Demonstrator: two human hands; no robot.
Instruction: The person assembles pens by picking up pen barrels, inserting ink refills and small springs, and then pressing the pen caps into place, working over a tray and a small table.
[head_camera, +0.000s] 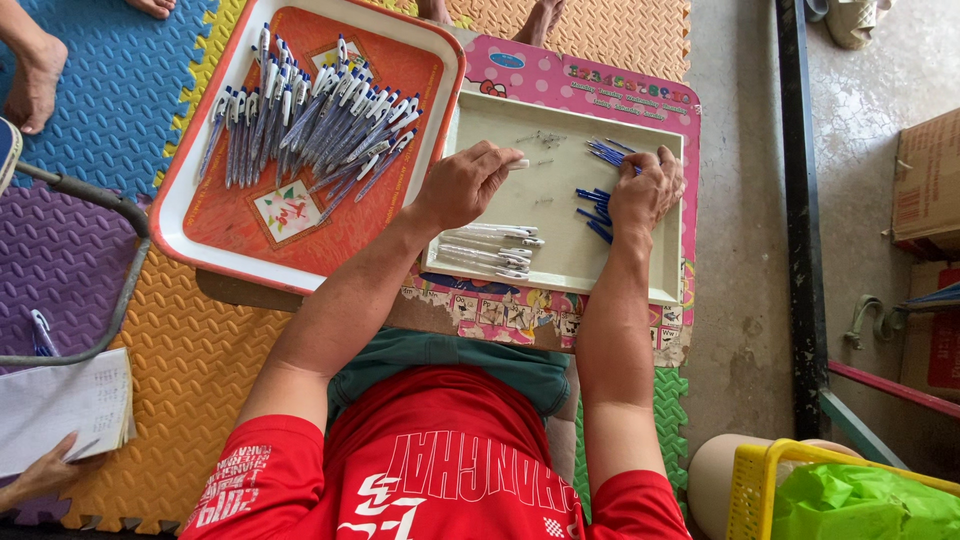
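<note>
Left hand: hovered over the cream tray, fingers pinched on a small white pen part.
Right hand: lay at the tray's right side, fingers curled down over a loose bunch of blue refills; whether they actually gripped one could not be told.
White barrels: a short row lay in the tray just below the left hand, side by side.
Springs: a few tiny metal pieces sat scattered near the tray's top edge, apart from both hands.
Finished pens: a fanned heap filled the orange tray to the left, well apart from the hands.
Table: a low pink one carried the cream tray; the orange tray hung partly over its left edge above the foam floor mats.
Risk: the overhanging orange tray looked likely to tip if an elbow nudged it, spilling pens.
Risk: the small springs could roll or get swept aside by a passing wrist and be hard to find.
Risk: the pinched white part seemed easy to drop, being held only at the fingertips.
</note>
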